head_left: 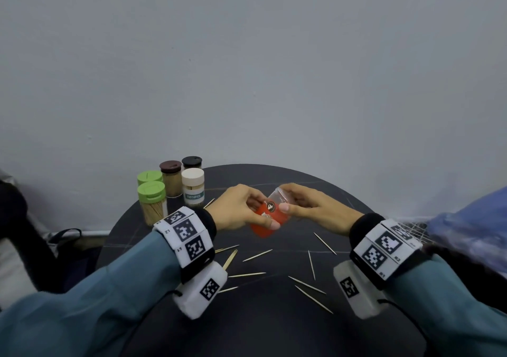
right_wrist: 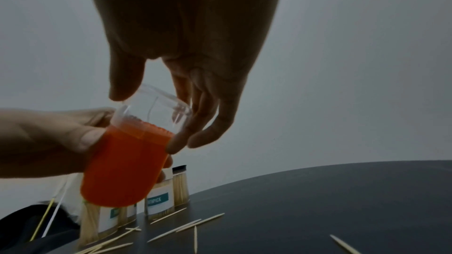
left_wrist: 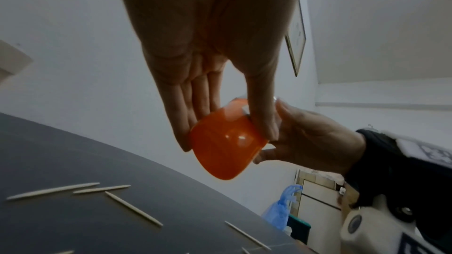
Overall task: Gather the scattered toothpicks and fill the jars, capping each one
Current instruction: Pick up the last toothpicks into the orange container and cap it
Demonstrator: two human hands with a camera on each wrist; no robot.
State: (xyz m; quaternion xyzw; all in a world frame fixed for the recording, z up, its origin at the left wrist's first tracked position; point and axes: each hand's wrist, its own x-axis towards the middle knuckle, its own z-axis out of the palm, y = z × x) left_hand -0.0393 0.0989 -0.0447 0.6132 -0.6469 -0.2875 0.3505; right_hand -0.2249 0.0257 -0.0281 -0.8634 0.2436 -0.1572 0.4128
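Smooth translucent orange plastic toothpick jar, held tilted above the dark round table: left hand grips its body at 9 o'clock, right hand pinches its clear cap at 3 o'clock.

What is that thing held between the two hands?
A small container: the left hand grips its orange part, the right hand pinches its clear part. The right wrist view shows it best.

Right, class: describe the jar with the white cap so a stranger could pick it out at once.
Find the cluster of capped jars at the far left edge of the round dark table. The white-capped jar stands on the cluster's right, nearest the left hand. Its neighbours have green, brown or black caps; it alone shows a teal "TOOTHPICK" label.
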